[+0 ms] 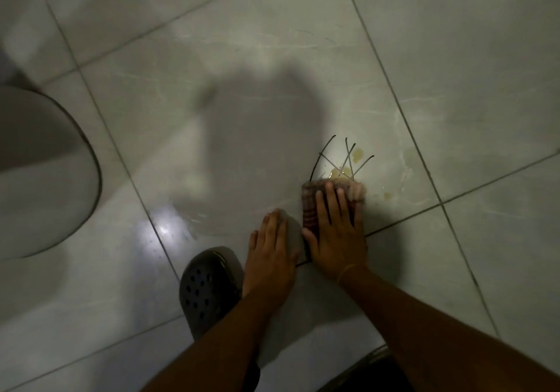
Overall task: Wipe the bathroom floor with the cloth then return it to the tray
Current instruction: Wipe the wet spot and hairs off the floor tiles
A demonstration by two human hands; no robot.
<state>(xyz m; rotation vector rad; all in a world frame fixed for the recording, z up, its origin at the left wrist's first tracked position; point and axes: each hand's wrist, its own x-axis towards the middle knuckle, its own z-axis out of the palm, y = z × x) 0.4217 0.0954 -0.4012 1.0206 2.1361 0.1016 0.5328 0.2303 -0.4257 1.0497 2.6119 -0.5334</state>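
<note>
A striped reddish cloth (pixel 312 206) lies folded on the pale tiled floor (pixel 272 88). My right hand (pixel 336 234) presses flat on top of it, fingers spread over the fabric. My left hand (pixel 272 249) rests palm-down on the floor just left of the cloth, holding nothing. Right beyond the cloth's far edge sits a yellowish spill (pixel 342 170) with several thin dark sticks (pixel 348 155) lying across it. The tray is not in view.
A white toilet base (pixel 45 173) bulges in from the left edge. A dark perforated clog (pixel 209 288) stands on the floor under my left forearm. Dark grout lines cross the tiles, and a wet shine shows at the lower left.
</note>
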